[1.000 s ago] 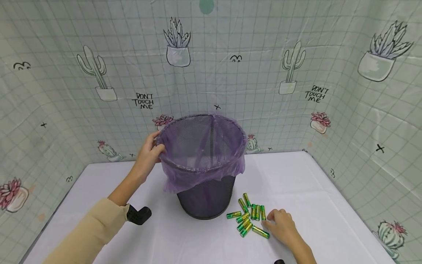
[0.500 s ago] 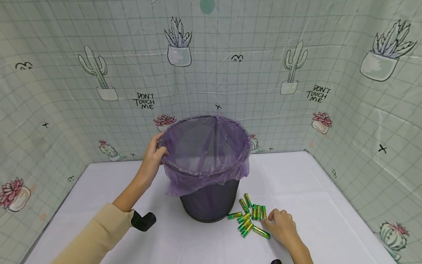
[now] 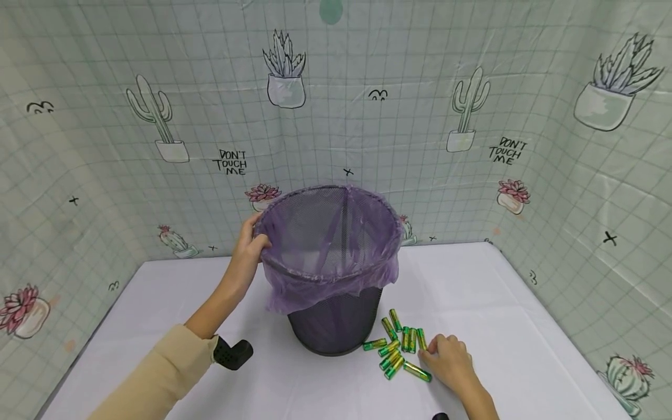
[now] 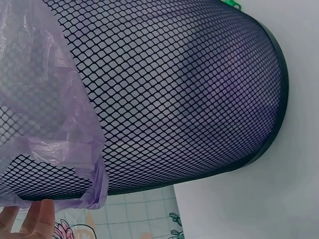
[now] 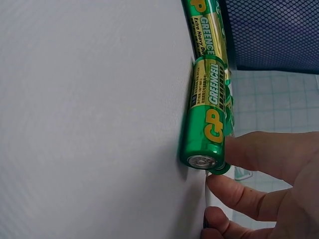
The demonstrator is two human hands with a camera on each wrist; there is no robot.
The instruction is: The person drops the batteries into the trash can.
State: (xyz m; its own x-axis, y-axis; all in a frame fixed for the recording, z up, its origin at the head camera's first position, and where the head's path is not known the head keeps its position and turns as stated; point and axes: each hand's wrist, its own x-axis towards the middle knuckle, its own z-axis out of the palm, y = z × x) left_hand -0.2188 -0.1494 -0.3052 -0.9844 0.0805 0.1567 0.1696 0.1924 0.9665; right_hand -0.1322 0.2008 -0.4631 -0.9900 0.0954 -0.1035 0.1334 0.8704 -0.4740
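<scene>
By the left hand (image 3: 247, 251), the left side of the rim of a black mesh bin (image 3: 336, 329) is gripped, with the thumb laid over the purple liner (image 3: 301, 293). The right hand (image 3: 450, 359) is held bent and narrow beside the green-and-gold batteries (image 3: 417, 371); by its thumb and forefinger the end of one is bracketed (whether it is firmly pinched cannot be told).

The batteries are scattered on the white table (image 3: 499, 326), near the bin's base and to its right, the leftmost just beside it. In the right wrist view, "GP" in gold and "GREENCELL" in pale letters can be read on the nearest; on another just past it, "Extra Heavy" is legible, the last word being cut off. By the liner, the rim is covered and overhung.

On the gridded cloth (image 3: 331, 52) at the far side, "DON'T TOUCH ME" is printed twice, left and right, among drawn potted plants.
</scene>
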